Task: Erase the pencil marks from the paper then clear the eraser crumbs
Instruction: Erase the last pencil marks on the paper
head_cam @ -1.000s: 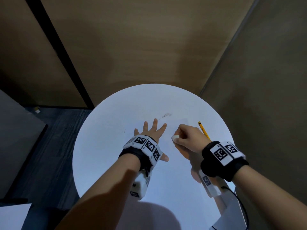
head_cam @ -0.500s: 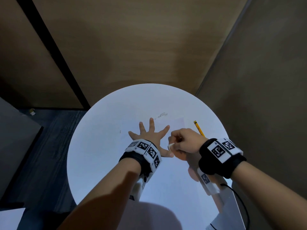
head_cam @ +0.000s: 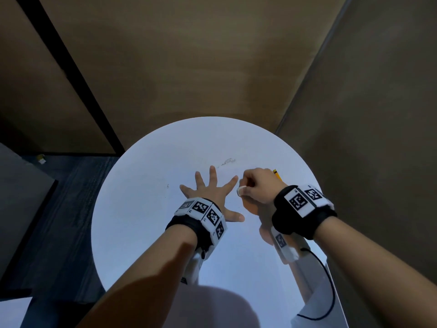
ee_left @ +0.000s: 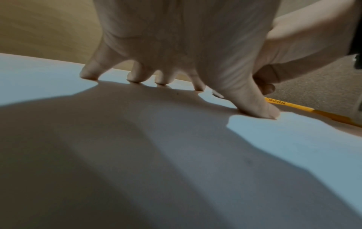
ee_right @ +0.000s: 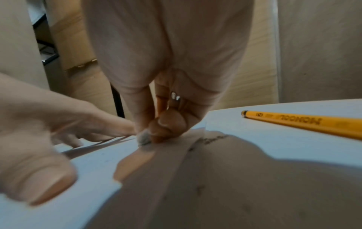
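My left hand [head_cam: 210, 191] lies flat with fingers spread, pressing the white paper [ee_right: 245, 144] down on the round white table [head_cam: 142, 209]; the fingertips [ee_left: 89, 74] and thumb touch the sheet. Just right of it, my right hand [head_cam: 256, 184] pinches a small white eraser [head_cam: 241, 191], whose greyed tip [ee_right: 144, 138] presses on the paper. Faint pencil marks [ee_right: 213, 138] show on the sheet beside the eraser. A grey smudge or crumbs [head_cam: 229, 161] lies beyond the left fingertips.
A yellow pencil [head_cam: 277, 174] lies on the table right of my right hand, also seen up close as the pencil [ee_right: 305, 122]. Brown walls close in behind and to the right of the table. Dark floor lies to the left.
My left fingers have spread wider on the paper. My right hand pulled the eraser back toward the left thumb, then pushed it away again, staying beside the left hand.
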Demonstrator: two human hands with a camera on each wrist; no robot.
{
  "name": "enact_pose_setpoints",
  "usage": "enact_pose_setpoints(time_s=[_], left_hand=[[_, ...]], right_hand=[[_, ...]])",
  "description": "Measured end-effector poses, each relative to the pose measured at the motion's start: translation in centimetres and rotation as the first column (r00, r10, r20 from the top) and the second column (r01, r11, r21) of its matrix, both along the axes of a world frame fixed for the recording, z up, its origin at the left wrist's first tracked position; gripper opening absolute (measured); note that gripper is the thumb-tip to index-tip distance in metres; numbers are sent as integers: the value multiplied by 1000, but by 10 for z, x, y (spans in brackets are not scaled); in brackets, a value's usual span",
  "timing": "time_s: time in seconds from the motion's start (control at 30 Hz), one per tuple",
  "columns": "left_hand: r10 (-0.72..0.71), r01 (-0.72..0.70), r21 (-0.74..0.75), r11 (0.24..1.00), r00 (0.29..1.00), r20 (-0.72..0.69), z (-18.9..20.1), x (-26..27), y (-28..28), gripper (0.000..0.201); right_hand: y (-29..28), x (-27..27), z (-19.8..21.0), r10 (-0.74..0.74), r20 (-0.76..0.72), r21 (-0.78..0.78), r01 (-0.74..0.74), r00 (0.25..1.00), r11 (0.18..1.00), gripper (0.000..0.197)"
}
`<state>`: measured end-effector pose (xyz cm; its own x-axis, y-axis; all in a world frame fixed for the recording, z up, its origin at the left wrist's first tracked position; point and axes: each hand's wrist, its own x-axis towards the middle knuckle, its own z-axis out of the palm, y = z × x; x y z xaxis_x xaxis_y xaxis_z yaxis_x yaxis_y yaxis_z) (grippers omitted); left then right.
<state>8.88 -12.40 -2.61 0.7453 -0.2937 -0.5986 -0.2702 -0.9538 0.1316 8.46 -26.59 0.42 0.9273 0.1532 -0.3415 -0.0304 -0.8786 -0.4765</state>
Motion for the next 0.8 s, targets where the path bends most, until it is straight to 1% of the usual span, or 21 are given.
enact_pose_setpoints(time_s=[0.03, 0.07, 0.17, 0.23, 0.27, 0.33, 0.43, 0.53, 0.6, 0.63, 0.73, 0.77, 0.8], left_hand=[[-1, 1, 1, 1000, 1000, -1, 0, 0, 0, 101], [-3, 3, 3, 1000, 1000, -3, 1, 0, -1, 101], [-7, 7, 6, 1000, 1000, -6, 1, -1, -1, 101], [-12, 12, 9, 1000, 1000, -6, 1, -1, 0, 102], [-15, 15, 4, 1000, 1000, -9, 0, -1, 0, 101], [-38, 38, -19, 999, 999, -21, 2, -3, -2, 101], [-137, 135, -65, 989, 990, -23, 7, -6, -6, 96], [-219, 219, -116, 969, 976, 12, 14, -5, -5, 84], [-234, 236, -113, 965, 972, 28, 16, -3, -3, 80], [-239, 241, -107, 965, 971, 29, 17, -3, -3, 80], [-247, 248, -99, 964, 969, 24, 20, -3, -3, 82], [-241, 243, -107, 964, 970, 24, 19, -3, -3, 83], [-234, 235, -116, 965, 972, 22, 17, -2, -2, 84]], right_hand=[[0, -1, -2, -16, 21, 10, 16, 1000, 1000, 12], [-2, -5, -3, -5, 12, 21, 4, 1000, 1000, 13], [-6, -16, 1, 102, -148, 27, -99, 984, 995, 16], [-8, -15, 5, 122, -205, 20, -120, 971, 993, 12], [-9, -12, 5, 102, -202, 22, -99, 974, 995, 10], [-10, -7, 2, 15, -185, 55, -5, 983, 998, 10], [-10, -3, -5, -125, -167, 122, 146, 978, 982, 14], [-10, -2, -6, -174, -55, 78, 177, 983, 981, 18], [-9, -6, -6, -157, -10, 70, 158, 987, 985, 15], [-8, -9, -6, -119, -28, 74, 121, 992, 990, 12], [-6, -21, -5, 19, -165, 91, -4, 986, 996, 11], [-7, -20, -3, 25, -161, 72, -14, 987, 997, 11], [-9, -15, -3, 4, -118, 43, 1, 993, 999, 11]])
